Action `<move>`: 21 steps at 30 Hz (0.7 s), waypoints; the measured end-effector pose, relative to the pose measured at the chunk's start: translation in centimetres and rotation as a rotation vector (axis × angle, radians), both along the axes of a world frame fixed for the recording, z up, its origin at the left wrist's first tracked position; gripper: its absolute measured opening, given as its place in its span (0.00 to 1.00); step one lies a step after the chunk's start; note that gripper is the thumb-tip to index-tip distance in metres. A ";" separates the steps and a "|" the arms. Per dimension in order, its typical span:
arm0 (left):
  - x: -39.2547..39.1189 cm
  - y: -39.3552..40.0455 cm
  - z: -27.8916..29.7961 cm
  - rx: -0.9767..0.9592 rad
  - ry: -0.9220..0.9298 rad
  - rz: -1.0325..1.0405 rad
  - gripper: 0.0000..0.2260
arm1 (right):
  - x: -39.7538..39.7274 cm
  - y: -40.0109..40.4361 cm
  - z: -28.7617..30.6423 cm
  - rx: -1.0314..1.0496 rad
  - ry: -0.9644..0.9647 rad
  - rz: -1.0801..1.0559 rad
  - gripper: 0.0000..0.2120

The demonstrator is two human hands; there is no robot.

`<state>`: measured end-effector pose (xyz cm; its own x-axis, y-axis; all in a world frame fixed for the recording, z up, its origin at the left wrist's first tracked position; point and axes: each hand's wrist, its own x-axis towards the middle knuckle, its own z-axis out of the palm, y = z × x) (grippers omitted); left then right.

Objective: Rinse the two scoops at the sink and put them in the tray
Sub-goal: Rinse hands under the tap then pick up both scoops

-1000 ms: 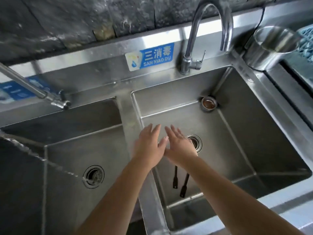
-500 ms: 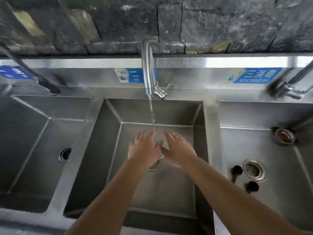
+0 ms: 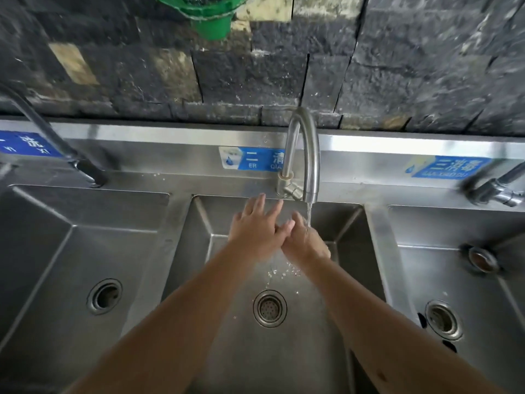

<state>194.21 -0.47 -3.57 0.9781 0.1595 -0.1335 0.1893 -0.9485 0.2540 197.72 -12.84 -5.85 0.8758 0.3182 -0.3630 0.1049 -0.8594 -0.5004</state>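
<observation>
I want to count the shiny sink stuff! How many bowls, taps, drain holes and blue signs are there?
Sink bowls: 3
Taps: 3
Drain holes: 3
Blue signs: 3
Total: 12

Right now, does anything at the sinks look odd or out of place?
Nothing is spilled or damaged. Only this: both hands rinse empty under the middle tap, holding no scoop.

The right forearm hides most of the scoops (image 3: 450, 346) in the right basin, leaving only dark fragments. The green object (image 3: 208, 17) is cut off by the top edge. The right-hand label (image 3: 449, 167) is blurred.
</observation>
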 end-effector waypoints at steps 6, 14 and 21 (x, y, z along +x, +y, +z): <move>6.7 1.7 0.4 -0.055 0.001 -0.119 0.31 | 6.6 1.0 1.2 0.098 -0.026 -0.161 0.30; 10.7 2.3 -1.6 -0.001 0.118 -0.191 0.39 | 10.5 1.1 0.2 -0.099 -0.100 0.154 0.47; 11.7 2.7 -2.2 -0.121 0.106 -0.174 0.40 | 11.8 2.7 0.3 0.434 0.100 -0.235 0.23</move>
